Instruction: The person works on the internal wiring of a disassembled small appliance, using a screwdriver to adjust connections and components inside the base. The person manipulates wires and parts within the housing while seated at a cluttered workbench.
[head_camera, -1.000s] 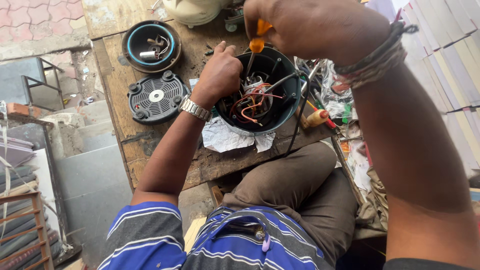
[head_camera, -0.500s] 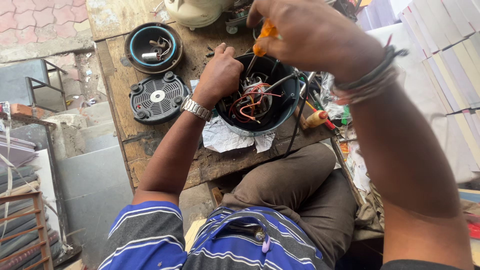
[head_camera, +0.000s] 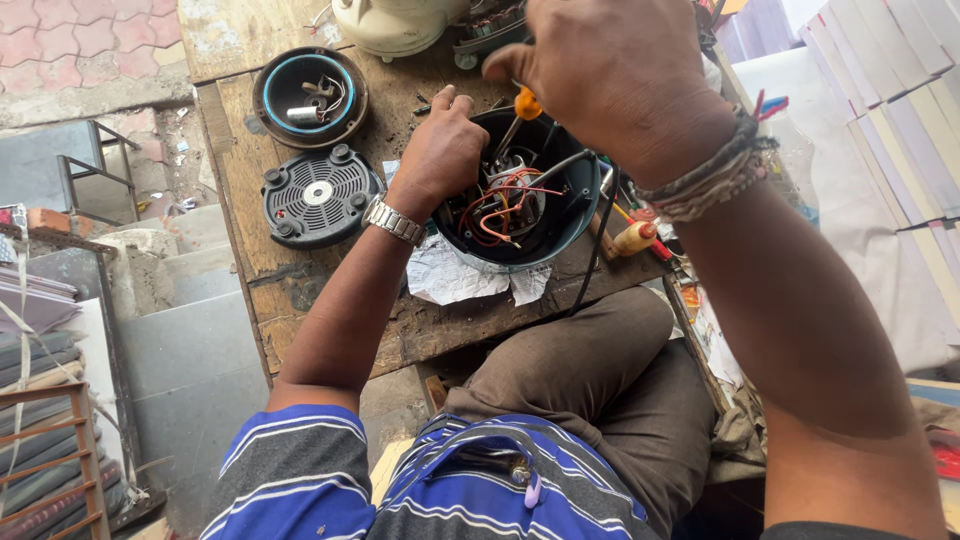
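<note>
A dark round appliance housing (head_camera: 560, 225) lies open on the worn wooden workbench (head_camera: 330, 280), showing a motor with red, orange and white wires (head_camera: 505, 200). My left hand (head_camera: 440, 150), with a metal watch on its wrist, grips the housing's left rim. My right hand (head_camera: 610, 70), with thread bands on the wrist, is raised above the housing and closed on an orange-handled screwdriver (head_camera: 527, 103) whose shaft points down into the motor.
A black vented round cover (head_camera: 318, 195) and a dark ring-shaped base with parts inside (head_camera: 308, 95) lie at the left of the bench. A cream appliance body (head_camera: 395, 25) stands at the back. Crumpled paper (head_camera: 450, 275) sits under the housing; another screwdriver (head_camera: 635, 240) lies to the right.
The view has shifted slightly. My right hand with the screwdriver has moved a little over the housing; my left hand stays on the rim.
</note>
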